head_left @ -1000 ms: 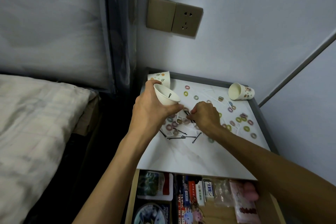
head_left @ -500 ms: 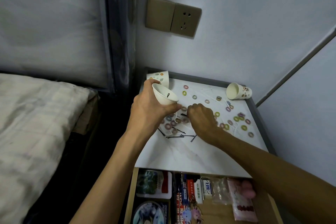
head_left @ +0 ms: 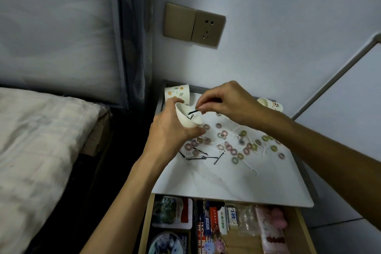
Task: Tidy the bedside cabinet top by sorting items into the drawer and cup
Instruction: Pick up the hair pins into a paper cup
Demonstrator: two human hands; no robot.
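My left hand (head_left: 171, 132) grips a white paper cup (head_left: 188, 117), tilted toward the right, above the white cabinet top (head_left: 206, 181). One black hairpin lies inside it. My right hand (head_left: 226, 102) pinches another black hairpin (head_left: 192, 111) whose free end pokes into the cup's mouth. Several black hairpins (head_left: 206, 158) lie on the top just below the cup. Several small coloured rings (head_left: 243, 146) are scattered across the middle and right of the top.
A patterned paper cup (head_left: 178, 93) stands upside down at the back left corner; another cup (head_left: 270, 104) lies on its side at the back right. The open drawer (head_left: 145, 222) below holds boxes and packets. A bed (head_left: 41, 150) is left; a wall socket (head_left: 208, 28) above.
My right hand has lifted from the pins on the cabinet top and carried one hairpin up to the cup's mouth. My left hand keeps holding the cup.
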